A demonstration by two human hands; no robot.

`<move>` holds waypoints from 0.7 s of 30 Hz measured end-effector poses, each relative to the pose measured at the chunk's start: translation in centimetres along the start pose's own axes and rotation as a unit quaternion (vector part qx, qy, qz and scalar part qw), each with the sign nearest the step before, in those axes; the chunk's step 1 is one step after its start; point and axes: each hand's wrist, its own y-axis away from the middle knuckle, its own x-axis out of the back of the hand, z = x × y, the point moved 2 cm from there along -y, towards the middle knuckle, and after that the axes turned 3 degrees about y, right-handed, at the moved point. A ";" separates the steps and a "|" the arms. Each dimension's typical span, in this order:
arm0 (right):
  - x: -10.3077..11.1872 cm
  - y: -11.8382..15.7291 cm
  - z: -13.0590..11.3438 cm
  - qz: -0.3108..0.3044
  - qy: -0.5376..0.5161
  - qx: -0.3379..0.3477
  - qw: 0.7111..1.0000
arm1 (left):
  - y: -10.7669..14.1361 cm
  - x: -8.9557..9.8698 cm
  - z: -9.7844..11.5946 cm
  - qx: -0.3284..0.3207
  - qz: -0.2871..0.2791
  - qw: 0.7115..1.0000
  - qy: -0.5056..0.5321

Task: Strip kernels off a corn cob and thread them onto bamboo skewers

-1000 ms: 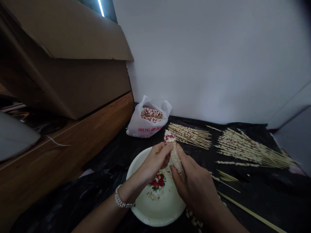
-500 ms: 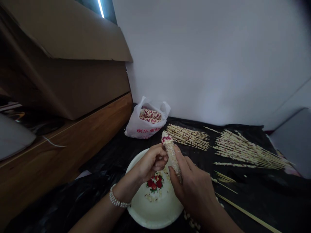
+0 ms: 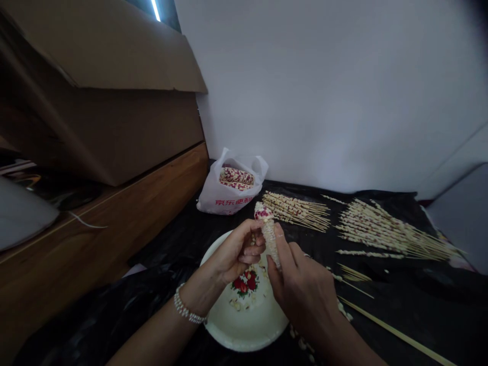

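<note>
My right hand (image 3: 299,274) is wrapped round the lower part of a corn cob (image 3: 270,239), which stands tilted over the bowl. Most of the cob is stripped to its pale core; purple and white kernels remain at the top. Against its upper left side, the thumb of my left hand (image 3: 246,251) touches the edge of the kernels. The left fingers are curled, with pale bits like corn kernels among them. Below both hands is a white bowl (image 3: 244,338) with a red strawberry print and loose kernels inside, partly hidden by my wrists.
A white plastic bag (image 3: 213,195) holds more corn cobs (image 3: 238,177). To the right lie two piles of kernel-threaded skewers (image 3: 297,209), bare sticks (image 3: 354,273) and a long stick (image 3: 396,330) on black plastic sheeting (image 3: 430,300). A cardboard box (image 3: 145,132) stands at left.
My left thumb has moved up onto the cob by the kernel edge. The view has shifted slightly, and my right hand keeps its hold on the cob.
</note>
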 end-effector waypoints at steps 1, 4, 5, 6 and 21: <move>0.0 0.1 -0.1 0.001 0.010 0.004 1.000 | 0.0 0.0 -0.1 -0.001 0.005 1.000 0.006; -0.2 0.3 -0.4 -0.004 0.020 0.006 1.000 | 0.0 -0.1 -0.5 0.006 0.020 1.000 0.022; -0.2 0.4 -0.4 -0.006 0.016 0.003 1.000 | 0.0 -0.2 -0.6 0.006 0.028 0.999 0.021; -0.2 0.4 -0.4 -0.008 0.009 0.000 1.000 | 0.0 -0.1 -0.7 0.004 0.037 0.999 0.017; -0.1 0.0 0.5 -0.043 -0.059 -0.028 0.997 | -0.1 -0.4 -0.6 -0.054 0.038 0.993 -0.099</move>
